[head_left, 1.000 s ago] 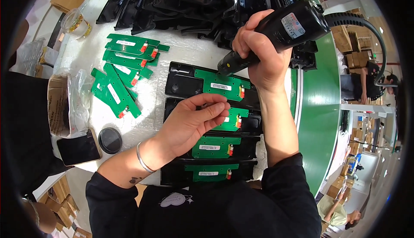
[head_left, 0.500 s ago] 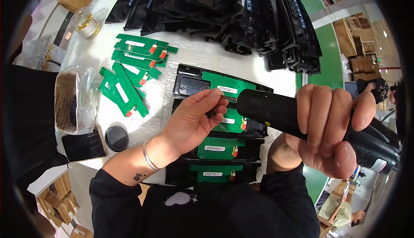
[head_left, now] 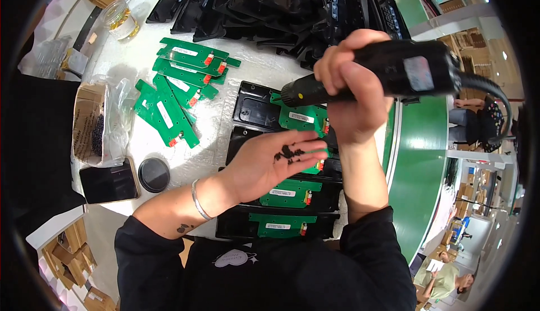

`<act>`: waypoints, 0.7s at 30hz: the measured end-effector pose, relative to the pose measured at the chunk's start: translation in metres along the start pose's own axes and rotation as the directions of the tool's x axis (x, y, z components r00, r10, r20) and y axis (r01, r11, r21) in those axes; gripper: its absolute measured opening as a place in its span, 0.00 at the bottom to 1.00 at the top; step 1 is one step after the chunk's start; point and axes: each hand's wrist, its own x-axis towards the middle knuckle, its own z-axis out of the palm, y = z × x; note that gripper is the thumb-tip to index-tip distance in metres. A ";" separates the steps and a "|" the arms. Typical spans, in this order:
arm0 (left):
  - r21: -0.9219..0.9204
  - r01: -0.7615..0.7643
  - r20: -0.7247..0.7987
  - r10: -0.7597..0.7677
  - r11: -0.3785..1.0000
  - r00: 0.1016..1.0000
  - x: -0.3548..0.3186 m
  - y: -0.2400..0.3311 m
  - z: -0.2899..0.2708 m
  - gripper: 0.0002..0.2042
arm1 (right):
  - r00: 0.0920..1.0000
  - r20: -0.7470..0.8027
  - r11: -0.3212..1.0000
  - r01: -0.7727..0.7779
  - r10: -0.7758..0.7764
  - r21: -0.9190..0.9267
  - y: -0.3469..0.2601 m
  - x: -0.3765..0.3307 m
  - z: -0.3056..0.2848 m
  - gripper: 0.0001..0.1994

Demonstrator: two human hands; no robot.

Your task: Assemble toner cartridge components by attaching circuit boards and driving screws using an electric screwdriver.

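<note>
Right grip (head_left: 351, 94) on black electric screwdriver (head_left: 388, 74); small black screws (head_left: 288, 153) in left palm (head_left: 270, 162).

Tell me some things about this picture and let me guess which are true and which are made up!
1. The right hand holds a black electric screwdriver. True.
2. The left hand is a closed fist. False: it lies open, palm up, with small dark screws on it.
3. Loose green circuit boards lie in a pile on the white table. True.
4. The round black lid sits on top of the dark phone. False: it lies beside the phone on the table.
5. Green boards sit in a row of black trays under the hands. True.
</note>
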 end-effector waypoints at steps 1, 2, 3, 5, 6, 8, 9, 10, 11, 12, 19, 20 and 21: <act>0.074 -0.009 0.034 0.007 0.997 0.999 0.000 -0.001 -0.001 0.17 | 0.999 -0.021 1.000 -0.026 0.026 -0.004 0.005 0.001 0.000 0.11; 0.072 -0.011 0.035 0.009 0.997 0.999 -0.001 0.001 -0.001 0.17 | 0.999 -0.018 1.000 -0.028 0.028 -0.004 0.007 0.001 0.000 0.11; 0.159 -0.008 0.081 -0.005 0.987 0.997 -0.002 0.003 0.000 0.17 | 0.999 -0.026 0.999 -0.037 0.038 0.006 0.010 0.002 0.000 0.11; 0.273 -0.013 0.109 -0.017 0.962 0.994 -0.004 0.004 0.001 0.16 | 0.998 -0.027 0.999 -0.050 0.050 0.002 0.012 0.002 0.000 0.12; 0.271 -0.015 0.107 -0.015 0.962 0.994 -0.005 0.002 0.000 0.16 | 0.998 -0.025 0.999 -0.053 0.053 0.003 0.012 0.003 0.001 0.12; 0.311 -0.032 0.091 0.004 0.950 0.996 -0.006 0.000 -0.002 0.13 | 0.999 -0.011 0.999 -0.047 0.046 -0.017 0.014 0.005 0.001 0.12; 0.328 -0.015 0.064 -0.006 0.944 0.998 -0.005 0.001 0.001 0.10 | 0.999 -0.008 0.999 -0.044 0.044 -0.017 0.015 0.007 0.001 0.12; 0.328 -0.016 0.064 -0.005 0.944 0.998 -0.006 0.001 0.001 0.10 | 0.998 -0.009 0.998 -0.063 0.063 -0.017 0.015 0.007 0.002 0.11; 0.351 -0.022 0.062 0.000 0.936 0.998 -0.006 0.001 0.001 0.11 | 0.997 -0.009 0.997 -0.082 0.081 -0.018 0.015 0.008 0.003 0.10; 0.374 -0.028 0.060 0.006 0.927 0.998 -0.007 0.001 0.001 0.11 | 0.997 -0.008 0.997 -0.080 0.080 -0.019 0.014 0.009 0.004 0.10; 0.385 -0.083 -0.028 0.101 0.919 0.995 -0.005 0.002 -0.005 0.08 | 0.983 0.125 0.947 -0.093 0.137 -0.308 0.017 0.016 0.013 0.07; 0.352 -0.095 -0.024 0.111 0.931 0.994 -0.004 0.002 -0.005 0.08 | 0.983 0.125 0.947 -0.093 0.137 -0.308 0.017 0.015 0.014 0.07; 0.319 -0.108 -0.021 0.121 0.942 0.992 -0.004 0.001 -0.004 0.09 | 0.982 0.135 0.943 -0.080 0.129 -0.322 0.018 0.014 0.014 0.07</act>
